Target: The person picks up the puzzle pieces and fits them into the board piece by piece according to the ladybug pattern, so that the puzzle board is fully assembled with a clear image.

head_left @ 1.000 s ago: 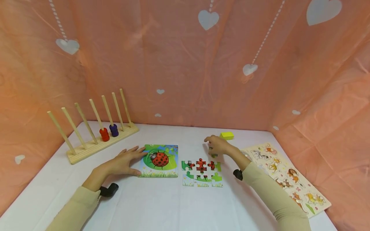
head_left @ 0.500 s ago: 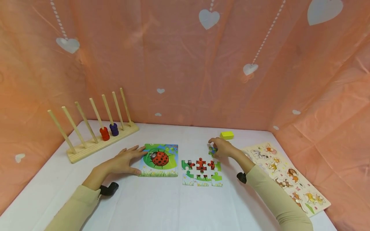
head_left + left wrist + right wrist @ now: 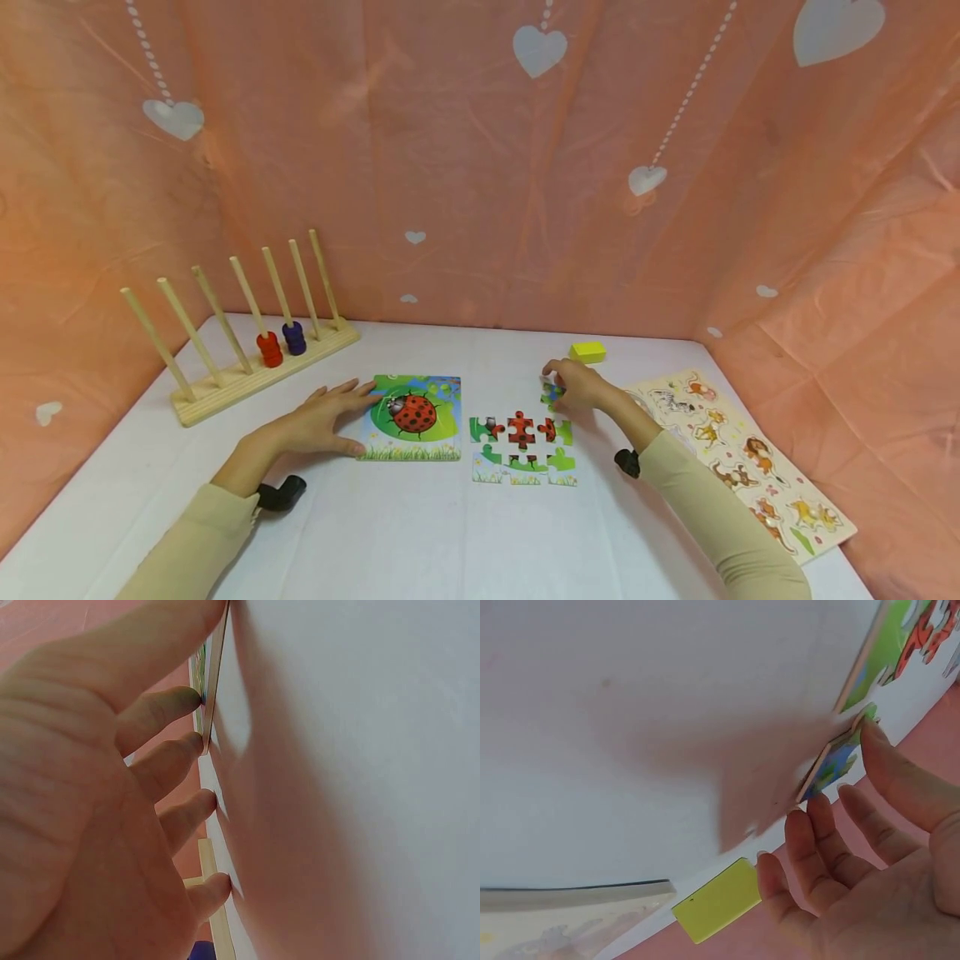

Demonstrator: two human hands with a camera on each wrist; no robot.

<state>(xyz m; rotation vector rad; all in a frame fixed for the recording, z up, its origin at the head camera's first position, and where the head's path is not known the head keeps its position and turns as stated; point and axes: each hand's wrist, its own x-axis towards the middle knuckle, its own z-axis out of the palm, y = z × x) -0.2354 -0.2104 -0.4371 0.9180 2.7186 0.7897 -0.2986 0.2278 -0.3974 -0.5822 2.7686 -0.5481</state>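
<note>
My left hand (image 3: 318, 423) lies with spread fingers along the left edge of a square ladybug picture board (image 3: 442, 429). Its thumb meets the lower left corner, and in the left wrist view the fingertips (image 3: 193, 697) show at the board's thin wooden side. My right hand (image 3: 583, 387) pinches a blue-and-green puzzle piece (image 3: 832, 766) between thumb and fingers, close over the table. In the head view this piece (image 3: 551, 395) is partly hidden by the hand. Just below it, several ladybug puzzle pieces (image 3: 522, 432) lie in two rows with small gaps, right of the board.
A wooden peg stand (image 3: 262, 379) with red rings (image 3: 269, 350) and purple rings (image 3: 294, 338) stands at the back left. Behind my right hand sits a yellow block (image 3: 588, 352). An animal puzzle board (image 3: 738, 454) lies on the right, partly under my right forearm. A pink curtain (image 3: 465, 167) surrounds the table.
My right hand has shifted slightly right and drawn its fingers in on the puzzle piece, which shows more now. The left hand stays on the picture board.
</note>
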